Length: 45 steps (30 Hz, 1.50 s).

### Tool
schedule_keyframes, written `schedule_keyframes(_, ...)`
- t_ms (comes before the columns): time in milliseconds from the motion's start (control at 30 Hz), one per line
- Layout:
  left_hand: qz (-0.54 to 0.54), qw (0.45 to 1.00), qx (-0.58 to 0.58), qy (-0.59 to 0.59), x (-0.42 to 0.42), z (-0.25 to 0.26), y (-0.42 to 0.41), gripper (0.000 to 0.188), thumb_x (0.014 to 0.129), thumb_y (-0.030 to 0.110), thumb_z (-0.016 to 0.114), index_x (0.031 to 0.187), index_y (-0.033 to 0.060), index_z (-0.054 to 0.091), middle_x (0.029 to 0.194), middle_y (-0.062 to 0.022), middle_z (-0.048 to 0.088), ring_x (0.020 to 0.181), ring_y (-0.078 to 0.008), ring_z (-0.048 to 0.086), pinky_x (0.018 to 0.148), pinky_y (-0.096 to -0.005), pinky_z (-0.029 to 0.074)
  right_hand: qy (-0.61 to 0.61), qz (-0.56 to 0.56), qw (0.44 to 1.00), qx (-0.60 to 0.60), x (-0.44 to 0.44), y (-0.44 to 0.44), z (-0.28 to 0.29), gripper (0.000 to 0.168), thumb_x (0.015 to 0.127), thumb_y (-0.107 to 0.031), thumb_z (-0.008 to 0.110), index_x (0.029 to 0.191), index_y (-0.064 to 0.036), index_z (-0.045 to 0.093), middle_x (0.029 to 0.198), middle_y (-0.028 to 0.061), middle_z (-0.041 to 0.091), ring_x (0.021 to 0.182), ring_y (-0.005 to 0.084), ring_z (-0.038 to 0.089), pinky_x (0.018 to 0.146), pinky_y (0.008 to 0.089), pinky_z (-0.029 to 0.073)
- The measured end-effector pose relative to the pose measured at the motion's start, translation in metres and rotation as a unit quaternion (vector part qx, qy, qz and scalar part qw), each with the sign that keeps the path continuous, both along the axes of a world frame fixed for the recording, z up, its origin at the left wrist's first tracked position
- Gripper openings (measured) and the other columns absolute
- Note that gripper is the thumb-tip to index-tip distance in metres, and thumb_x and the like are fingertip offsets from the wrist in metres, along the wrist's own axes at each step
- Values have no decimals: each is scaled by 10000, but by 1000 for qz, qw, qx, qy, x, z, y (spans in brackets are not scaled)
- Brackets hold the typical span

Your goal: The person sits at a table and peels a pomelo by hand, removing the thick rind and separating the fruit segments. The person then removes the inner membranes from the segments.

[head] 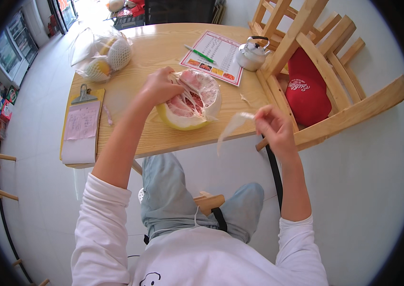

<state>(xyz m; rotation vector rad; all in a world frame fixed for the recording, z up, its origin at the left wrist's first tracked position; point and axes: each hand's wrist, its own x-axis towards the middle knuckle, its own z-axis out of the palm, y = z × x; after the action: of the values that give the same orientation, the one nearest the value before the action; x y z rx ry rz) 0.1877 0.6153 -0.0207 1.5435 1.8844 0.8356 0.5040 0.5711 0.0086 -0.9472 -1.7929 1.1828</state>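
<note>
A partly peeled pomelo (191, 98) rests on the wooden table (141, 139), its pink segments and white pith showing above yellow-green rind. My left hand (162, 85) grips its left side, with the thumb over the flesh near the opened middle. Off the table's front edge, my right hand (275, 128) pinches a long pale strip of membrane (232, 127), which hangs down to the left, blurred. A small shred of pith (244, 98) lies on the tabletop right of the fruit.
Farther left are a plastic bag of netted fruit (103, 55) and a clipboard with papers (80, 132). A printed menu (214, 57) with a green pen (200, 53) lies behind the pomelo, beside a metal kettle (252, 53). An upturned wooden chair (348, 116) holding a red cushion (305, 91) crowds the right.
</note>
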Motion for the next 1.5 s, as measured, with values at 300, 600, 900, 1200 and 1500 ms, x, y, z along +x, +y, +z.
schedule_keyframes(300, 12, 998, -10, 67, 15, 16, -8, 584, 661, 293, 686, 1155, -7, 599, 1073, -223, 657, 1030, -348, 628, 887, -372, 495, -206, -90, 968, 110, -15, 82, -35, 49, 801, -47, 648, 828, -23, 615, 968, 122, 595, 731, 179, 632, 666, 284, 532)
schedule_keyframes(600, 16, 986, -17, 167, 34, 32, -21, 480, 735, 269, 667, 1113, -14, 580, 1092, -223, 630, 1038, -348, 622, 884, -392, 508, -225, 13, 926, 303, -120, 80, -2, 290, 823, -202, 662, 1035, -7, 627, 1037, 181, 583, 917, 294, 622, 784, 374, 514)
schedule_keyframes(900, 50, 988, 42, 143, 43, 25, -32, 464, 748, 192, 599, 1129, -56, 507, 1073, -258, 596, 1028, -396, 590, 879, -446, 487, -287, 37, 864, 413, -137, 81, -12, 240, 812, -178, 635, 978, -12, 581, 985, 188, 567, 939, 377, 580, 798, 432, 501)
schedule_keyframes(1200, 35, 986, 118, 110, 54, 19, -49, 592, 739, 130, 588, 1279, -51, 427, 1120, -248, 560, 998, -406, 593, 829, -456, 506, -288, 12, 855, 432, -135, 74, -10, 224, 778, -135, 619, 942, -19, 520, 906, 183, 556, 899, 366, 575, 745, 447, 504)
schedule_keyframes(1500, -3, 985, 57, 162, 67, 39, -50, 644, 739, 129, 559, 1332, -58, 394, 1182, -218, 542, 982, -387, 608, 831, -448, 516, -307, -55, 818, 484, -124, 70, -20, 243, 763, -122, 631, 931, -14, 492, 930, 168, 528, 818, 330, 602, 602, 401, 536)
